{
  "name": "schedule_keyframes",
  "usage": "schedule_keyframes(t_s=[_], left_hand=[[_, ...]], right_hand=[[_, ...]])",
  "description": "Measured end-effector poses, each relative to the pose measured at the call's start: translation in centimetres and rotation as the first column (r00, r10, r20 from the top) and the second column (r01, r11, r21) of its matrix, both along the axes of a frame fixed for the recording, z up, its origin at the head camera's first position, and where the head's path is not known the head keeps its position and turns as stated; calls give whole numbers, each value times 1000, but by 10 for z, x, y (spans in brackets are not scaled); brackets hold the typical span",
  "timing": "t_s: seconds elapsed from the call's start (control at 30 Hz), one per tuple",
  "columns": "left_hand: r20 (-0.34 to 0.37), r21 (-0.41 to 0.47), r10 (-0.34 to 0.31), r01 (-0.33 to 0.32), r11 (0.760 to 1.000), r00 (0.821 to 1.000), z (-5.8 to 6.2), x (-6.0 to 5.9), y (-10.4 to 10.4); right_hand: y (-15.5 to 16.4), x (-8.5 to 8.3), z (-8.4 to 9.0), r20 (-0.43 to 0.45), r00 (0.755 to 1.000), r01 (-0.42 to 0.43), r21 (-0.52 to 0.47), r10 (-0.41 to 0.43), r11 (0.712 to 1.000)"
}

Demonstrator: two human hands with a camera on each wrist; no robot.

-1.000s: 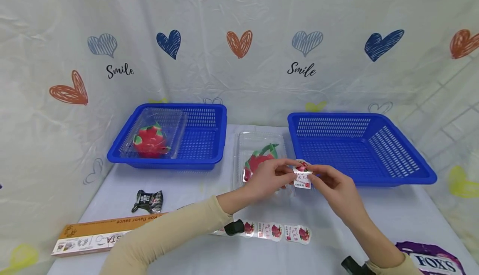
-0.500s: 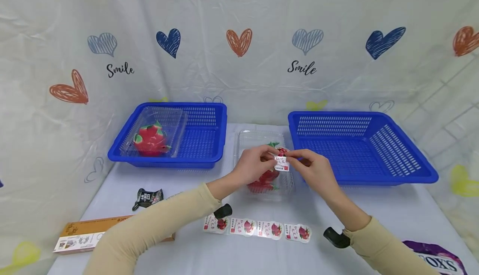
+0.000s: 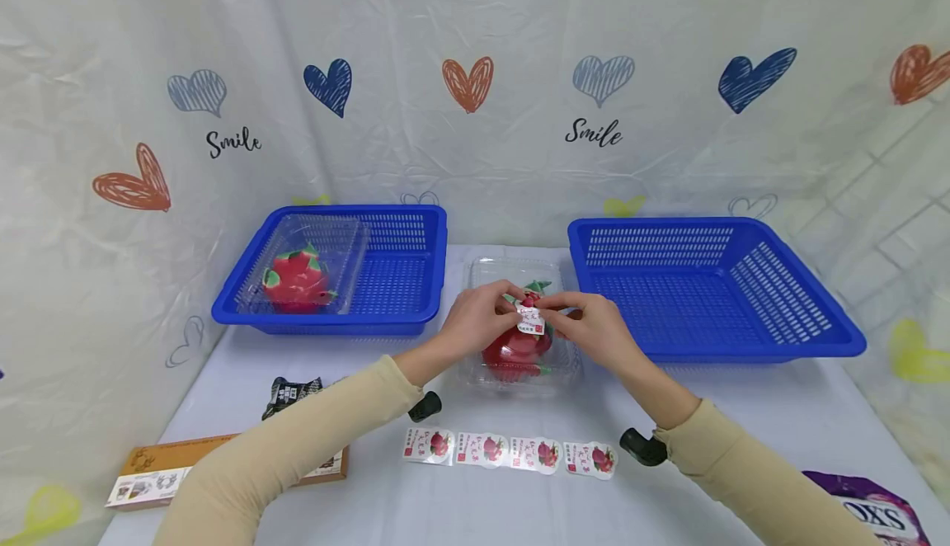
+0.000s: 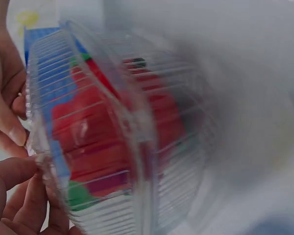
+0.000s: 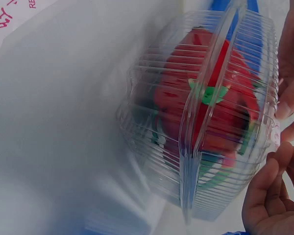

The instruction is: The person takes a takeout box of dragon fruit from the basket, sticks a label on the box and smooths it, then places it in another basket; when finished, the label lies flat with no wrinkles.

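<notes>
White cloth covers the table [image 3: 742, 414], and a wrinkled backdrop printed with hearts and the word "Smile" hangs behind it. Nearest the viewer lies a strip of four dragon-fruit stickers [image 3: 510, 452], laid flat within easy reach; to the left are an orange box [image 3: 185, 468] and a small dark wrapper [image 3: 292, 393], and a purple packet [image 3: 868, 509] sits at the right corner. Just beyond the strip, two cream-sleeved arms meet over a clear plastic clamshell [image 3: 519, 364] holding a red dragon fruit. The left hand [image 3: 478, 319] and right hand [image 3: 586, 327] each pinch an edge of one small sticker [image 3: 530, 323] and hold it taut at the lid, probably to lay it smoothly. Farther back, a blue basket [image 3: 416, 315] on the left holds another clamshell with dragon fruit [image 3: 300, 278], and a second blue basket [image 3: 831, 340] stands to the right.
</notes>
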State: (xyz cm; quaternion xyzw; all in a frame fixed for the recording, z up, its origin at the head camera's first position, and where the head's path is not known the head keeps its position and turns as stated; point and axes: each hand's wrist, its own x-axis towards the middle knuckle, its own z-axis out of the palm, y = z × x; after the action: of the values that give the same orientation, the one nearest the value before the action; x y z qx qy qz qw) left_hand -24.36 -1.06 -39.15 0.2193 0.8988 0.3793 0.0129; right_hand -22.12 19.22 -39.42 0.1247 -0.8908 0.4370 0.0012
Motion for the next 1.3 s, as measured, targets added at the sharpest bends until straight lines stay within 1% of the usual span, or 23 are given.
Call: schedule_keyframes(t_s=[0.07, 0.17, 0.2, 0.27, 0.4, 0.6, 0.7, 0.83, 0.9, 1.03, 1.17, 1.3], left_hand=[[-71, -42, -11, 8, 999, 997, -2, 0, -1], [-165, -92, -26, 11, 996, 986, -4, 0, -3], [-188, -102, -29, 10, 995, 982, -5, 0, -4], [-211, -107, -34, 12, 994, 977, -6, -1, -5], [-214, -98, -49, 29, 995, 976, -9, -4, -6], [-163, -40, -49, 43, 998, 985, -10, -4, -7], [-159, -32, -60, 55, 998, 985, -9, -4, -8], [-192, -76, -81, 68, 995, 978, -8, -4, -9], [-217, -106, -80, 58, 993, 973, -8, -4, -9], [-254, -144, -58, 21, 989, 966, -8, -5, -10], [-271, -154, -47, 5, 988, 962, -9, -6, -10], [-284, -151, -52, 9, 988, 957, -10, -7, -10]], right_hand=[[-3, 0, 0, 4, 1000, -5, 8, 5, 1000], [-6, -1, -1, 5, 1000, -5, 16, 5, 1000], [-7, -2, -1, 4, 1000, -4, 21, 4, 1000], [-9, -3, -2, -1, 1000, -1, 28, 1, 1000], [-12, -4, -2, -7, 1000, 5, 39, -5, 999], [-14, -5, -2, -26, 1000, 4, 40, -3, 999], [-15, -5, -3, -37, 999, 2, 50, 0, 999], [-15, -5, -4, -49, 999, 11, 69, -7, 998], [-16, -5, -4, -52, 999, 17, 74, -14, 997], [-16, -5, -5, -52, 999, 19, 84, -15, 996], [-16, -5, -6, -56, 998, 16, 91, -11, 996], [-17, -7, -8, -71, 997, 9, 90, -3, 996]])
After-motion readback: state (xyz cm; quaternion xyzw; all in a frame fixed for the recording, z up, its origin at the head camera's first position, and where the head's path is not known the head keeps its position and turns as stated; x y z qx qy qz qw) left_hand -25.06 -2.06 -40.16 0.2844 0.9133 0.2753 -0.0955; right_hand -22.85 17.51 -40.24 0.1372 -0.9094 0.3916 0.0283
